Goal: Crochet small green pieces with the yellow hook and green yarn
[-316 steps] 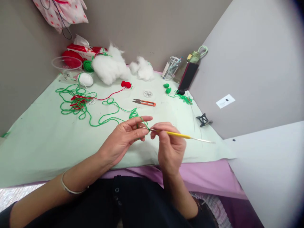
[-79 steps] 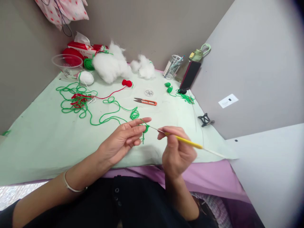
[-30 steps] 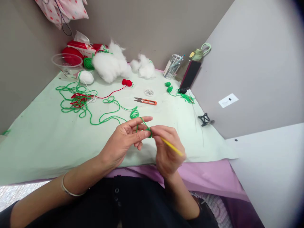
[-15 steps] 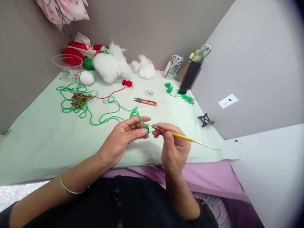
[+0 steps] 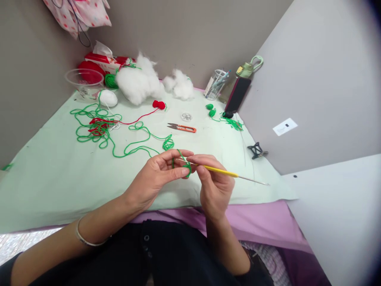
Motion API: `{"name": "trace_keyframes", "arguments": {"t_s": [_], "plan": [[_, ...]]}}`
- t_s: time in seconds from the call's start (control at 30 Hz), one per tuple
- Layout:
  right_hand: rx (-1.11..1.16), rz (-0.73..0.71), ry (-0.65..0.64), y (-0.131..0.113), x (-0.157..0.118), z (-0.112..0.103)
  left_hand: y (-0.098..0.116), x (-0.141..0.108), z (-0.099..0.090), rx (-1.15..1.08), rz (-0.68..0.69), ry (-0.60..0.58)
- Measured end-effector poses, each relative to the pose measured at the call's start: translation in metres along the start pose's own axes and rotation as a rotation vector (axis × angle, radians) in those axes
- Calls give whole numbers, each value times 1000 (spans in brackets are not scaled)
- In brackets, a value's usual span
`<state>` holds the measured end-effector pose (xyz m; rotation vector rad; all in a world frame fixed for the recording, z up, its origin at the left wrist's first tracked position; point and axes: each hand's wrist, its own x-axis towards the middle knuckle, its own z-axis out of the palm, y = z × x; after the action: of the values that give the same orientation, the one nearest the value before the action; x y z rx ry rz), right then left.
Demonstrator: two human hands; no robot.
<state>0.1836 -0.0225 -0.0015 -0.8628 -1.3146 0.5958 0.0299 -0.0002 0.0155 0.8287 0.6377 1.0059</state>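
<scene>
Between thumb and fingers, my left hand [image 5: 154, 174] pinches a small green crochet piece [image 5: 187, 170], with green yarn looped over its fingers. My right hand [image 5: 216, 182] grips a crochet hook by its yellow handle [image 5: 220, 171]; the thin metal tip passes by the green piece, and the other metal end points right. From my left hand green yarn [image 5: 133, 151] runs across the table to a loose tangle with red yarn [image 5: 99, 126]. Orange-handled snips [image 5: 182, 128] lie beyond my hands.
Behind are white stuffing [image 5: 138, 83], a white yarn ball [image 5: 108, 98], a clear tub [image 5: 85, 85] and a tissue box [image 5: 102, 61]. At the back right stand a pen cup [image 5: 216, 85], a phone [image 5: 238, 95] and a bottle. A black stand [image 5: 257, 150] sits at the right edge.
My left hand has shifted slightly right with the green piece, and my right hand slightly left. The hook has moved left, its tip now reaching past the piece over my left fingers.
</scene>
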Motion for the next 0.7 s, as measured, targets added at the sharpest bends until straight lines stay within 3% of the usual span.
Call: {"name": "trace_keyframes", "arguments": {"t_s": [0.13,0.3,0.57,0.7], "plan": [[-33,-26,51,0,-1,0,1,-1,2,-24,-17,0],[72,-8,7,1,-2,0,0,0,1,2,-28,6],[268,160,29,2,-2,-4,2,-1,-4,82,45,38],[199,113,11,-3,-3,-6,3,-1,-6,130,65,28]]}}
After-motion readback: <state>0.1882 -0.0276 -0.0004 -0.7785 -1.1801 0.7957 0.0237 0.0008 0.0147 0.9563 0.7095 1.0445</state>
